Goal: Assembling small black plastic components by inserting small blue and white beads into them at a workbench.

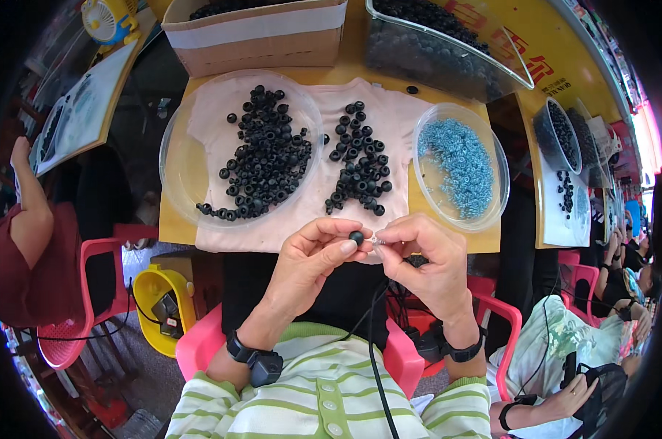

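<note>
Above the table's near edge, my left hand [309,252] is closed on a small round black piece [356,238], pinched between thumb and fingers. Close beside it, fingers of my right hand [433,256] pinch a tiny clear piece [375,240] against or right next to the black one; whether the two are joined cannot be told. Beyond my hands, a pile of loose black pieces [364,172] with round openings lies on a pale pink cloth [338,95]. More black pieces fill part of a round clear tub [171,175] on the left. Small blue translucent pieces [459,168] lie in another tub [502,183] on the right.
A cardboard box [257,44] and a clear plastic bin [437,66], both holding dark pieces, stand at the table's back. A black cable [378,366] runs down over my lap. Other people sit at tables on both sides. A yellow bucket [148,293] stands at lower left.
</note>
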Available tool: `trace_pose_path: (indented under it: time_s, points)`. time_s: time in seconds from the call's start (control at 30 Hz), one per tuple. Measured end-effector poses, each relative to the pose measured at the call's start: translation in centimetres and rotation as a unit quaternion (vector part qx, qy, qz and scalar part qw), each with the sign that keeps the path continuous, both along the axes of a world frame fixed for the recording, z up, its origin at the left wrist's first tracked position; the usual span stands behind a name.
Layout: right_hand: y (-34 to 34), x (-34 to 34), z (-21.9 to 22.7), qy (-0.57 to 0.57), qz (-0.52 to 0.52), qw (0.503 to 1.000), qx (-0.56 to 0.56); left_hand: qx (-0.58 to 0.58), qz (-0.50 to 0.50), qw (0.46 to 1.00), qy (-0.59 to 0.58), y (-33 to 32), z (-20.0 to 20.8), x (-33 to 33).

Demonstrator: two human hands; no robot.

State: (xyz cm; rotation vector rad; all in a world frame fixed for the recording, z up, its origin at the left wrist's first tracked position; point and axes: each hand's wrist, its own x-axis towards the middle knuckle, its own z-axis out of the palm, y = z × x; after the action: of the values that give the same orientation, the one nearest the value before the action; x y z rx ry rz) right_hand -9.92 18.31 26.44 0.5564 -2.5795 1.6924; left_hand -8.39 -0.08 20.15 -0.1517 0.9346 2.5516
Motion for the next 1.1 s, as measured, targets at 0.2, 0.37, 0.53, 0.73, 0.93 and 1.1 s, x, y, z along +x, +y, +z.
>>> trace_pose_path:
  time_s: [0.2, 0.37, 0.53, 0.73, 0.93, 1.1]
  points:
    - [-0.8, 0.3, -0.5, 0.016, -0.018, 1.000, -0.018, -0.088, 0.019, 0.993, 0.078, -0.3, -0.2, 0.2]
    - [-1.1, 0.4, -0.6, 0.039, -0.015, 0.999, -0.013, -0.060, 0.009, 0.996, 0.058, -0.3, 0.3, 0.1]
    - [-1.4, 0.4, -0.7, 0.052, -0.013, 0.999, -0.010, -0.093, -0.003, 0.990, 0.110, -0.6, 0.5, 0.1]
    - [-1.3, 0.6, -0.9, 0.087, -0.010, 0.996, 0.022, -0.057, -0.010, 0.995, 0.082, -0.9, 0.0, 0.4]
    - [-1.3, 0.9, -0.8, 0.100, -0.005, 0.994, 0.044, -0.091, -0.020, 0.991, 0.091, -0.4, 0.1, 0.5]
    - [-1.4, 1.3, -0.9, 0.131, 0.003, 0.988, 0.082, -0.143, -0.026, 0.984, 0.107, -0.7, 0.2, 0.6]
